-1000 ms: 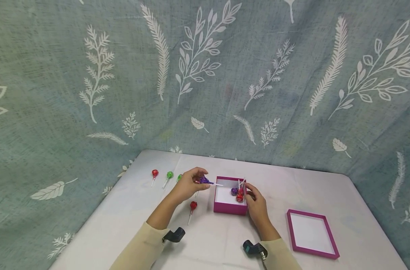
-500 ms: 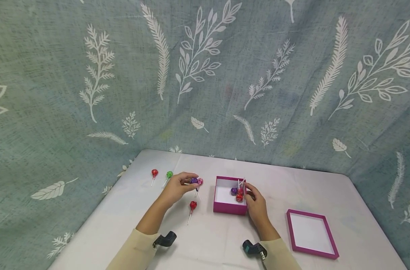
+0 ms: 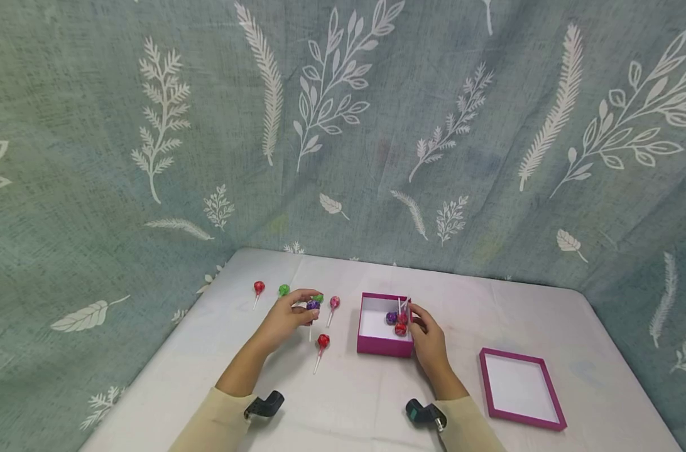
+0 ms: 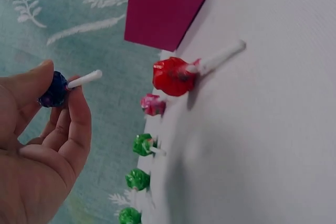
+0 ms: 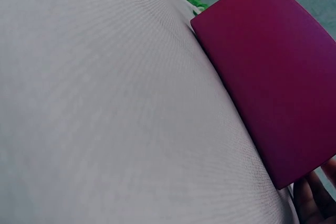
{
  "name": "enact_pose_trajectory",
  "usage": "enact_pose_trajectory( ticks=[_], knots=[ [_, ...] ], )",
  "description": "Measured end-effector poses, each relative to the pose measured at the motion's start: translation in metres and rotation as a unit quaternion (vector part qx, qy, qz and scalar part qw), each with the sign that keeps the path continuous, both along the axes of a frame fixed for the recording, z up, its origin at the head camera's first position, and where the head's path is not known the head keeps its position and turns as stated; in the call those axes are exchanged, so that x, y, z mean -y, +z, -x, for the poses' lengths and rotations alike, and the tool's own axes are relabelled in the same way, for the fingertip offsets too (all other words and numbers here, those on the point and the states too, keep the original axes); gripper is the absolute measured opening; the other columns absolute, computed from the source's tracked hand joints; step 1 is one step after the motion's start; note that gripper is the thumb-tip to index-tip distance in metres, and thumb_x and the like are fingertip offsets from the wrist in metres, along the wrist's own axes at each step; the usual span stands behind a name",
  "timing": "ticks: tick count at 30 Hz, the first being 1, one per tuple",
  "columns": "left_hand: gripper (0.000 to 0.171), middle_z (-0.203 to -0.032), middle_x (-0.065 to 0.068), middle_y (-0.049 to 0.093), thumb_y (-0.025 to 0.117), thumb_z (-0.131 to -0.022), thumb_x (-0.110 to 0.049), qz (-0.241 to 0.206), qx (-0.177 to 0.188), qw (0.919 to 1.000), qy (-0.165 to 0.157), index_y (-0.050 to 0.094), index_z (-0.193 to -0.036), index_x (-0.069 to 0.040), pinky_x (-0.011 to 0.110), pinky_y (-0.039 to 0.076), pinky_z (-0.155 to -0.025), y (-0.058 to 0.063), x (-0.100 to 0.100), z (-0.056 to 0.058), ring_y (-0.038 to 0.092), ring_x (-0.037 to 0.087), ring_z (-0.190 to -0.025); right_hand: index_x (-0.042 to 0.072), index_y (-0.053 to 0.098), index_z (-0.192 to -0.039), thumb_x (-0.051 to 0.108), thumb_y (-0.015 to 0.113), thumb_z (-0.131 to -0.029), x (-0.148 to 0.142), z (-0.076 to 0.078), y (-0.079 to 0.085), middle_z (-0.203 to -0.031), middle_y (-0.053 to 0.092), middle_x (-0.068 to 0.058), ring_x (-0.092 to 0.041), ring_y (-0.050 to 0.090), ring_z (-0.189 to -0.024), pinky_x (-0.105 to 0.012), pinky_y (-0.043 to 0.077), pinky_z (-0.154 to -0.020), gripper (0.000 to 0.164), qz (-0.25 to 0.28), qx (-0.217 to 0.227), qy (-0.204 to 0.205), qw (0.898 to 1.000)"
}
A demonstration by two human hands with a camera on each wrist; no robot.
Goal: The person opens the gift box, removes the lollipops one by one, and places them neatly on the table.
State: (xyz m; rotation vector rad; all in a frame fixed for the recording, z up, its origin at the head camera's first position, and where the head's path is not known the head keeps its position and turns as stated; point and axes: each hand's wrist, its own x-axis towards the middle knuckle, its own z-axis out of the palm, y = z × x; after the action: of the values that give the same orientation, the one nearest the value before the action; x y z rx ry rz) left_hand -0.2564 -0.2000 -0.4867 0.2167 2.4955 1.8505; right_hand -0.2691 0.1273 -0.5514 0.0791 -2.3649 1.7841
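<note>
Purple lollipop [image 3: 313,305]: pinched by left hand [image 3: 281,319], stick [image 4: 85,79] exposed.
Magenta box [image 3: 384,347], lollipop's three o'clock: gripped by right hand [image 3: 430,342], presumably for steadiness.

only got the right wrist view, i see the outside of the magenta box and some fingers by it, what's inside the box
Observer: At least one purple lollipop and one red lollipop are inside the box, gathered toward its right side.
Operator: and the left hand, is it holding anything
Observer: Yes, it pinches a second purple lollipop by the candy end, between thumb and fingers.
Operator: anything on the table to the right of the box
Observer: Yes, the matching lid lies there with its white inside facing up.
</note>
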Motion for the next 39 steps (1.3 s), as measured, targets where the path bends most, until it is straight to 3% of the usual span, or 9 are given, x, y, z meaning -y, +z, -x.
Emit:
enact_pose_trajectory(
  ticks=[8,15,30,39],
  knots=[
    [0.043,-0.101,0.004,0.066,0.08,-0.082,-0.016,0.042,0.02,0.9985,0.029,0.064,-0.12,-0.005,0.034,0.053,-0.071,-0.007,0.01,-0.006,0.063,0.018,-0.081,0.019,0.057,-0.135,0.008,0.052,-0.091,0.0,-0.001,0.002,-0.138,0.053,-0.003,-0.025,0.053,-0.118,-0.048,0.041,-0.099,0.045,0.008,-0.01,0.005,1.0],
    [0.034,-0.091,0.001,0.066,0.082,-0.079,-0.019,0.095,0.02,0.9942,0.047,0.069,-0.109,-0.01,0.03,0.05,-0.063,-0.015,0.018,-0.012,0.061,0.017,-0.075,0.019,0.057,-0.135,0.007,0.052,-0.092,0.0,-0.002,0.002,-0.138,0.053,-0.004,-0.026,0.053,-0.118,-0.049,0.042,-0.099,0.045,0.01,-0.006,0.007,1.0],
    [0.03,-0.089,-0.001,0.063,0.081,-0.08,-0.015,0.145,-0.001,0.9893,0.021,0.069,-0.107,-0.009,0.029,0.048,-0.058,-0.025,0.023,-0.012,0.057,0.016,-0.072,0.022,0.056,-0.136,0.012,0.051,-0.093,-0.001,0.0,0.002,-0.139,0.051,-0.003,-0.026,0.051,-0.121,-0.049,0.041,-0.1,0.044,0.002,-0.002,0.005,1.0],
    [0.031,-0.102,0.007,0.063,0.081,-0.079,-0.007,0.147,0.023,0.9888,-0.007,0.068,-0.107,-0.006,0.029,0.053,-0.061,-0.032,0.028,-0.012,0.062,0.015,-0.075,0.023,0.056,-0.135,0.012,0.05,-0.093,-0.001,-0.001,0.0,-0.139,0.051,0.0,-0.025,0.051,-0.121,-0.048,0.04,-0.102,0.045,0.001,0.003,0.008,1.0]
  ],
)
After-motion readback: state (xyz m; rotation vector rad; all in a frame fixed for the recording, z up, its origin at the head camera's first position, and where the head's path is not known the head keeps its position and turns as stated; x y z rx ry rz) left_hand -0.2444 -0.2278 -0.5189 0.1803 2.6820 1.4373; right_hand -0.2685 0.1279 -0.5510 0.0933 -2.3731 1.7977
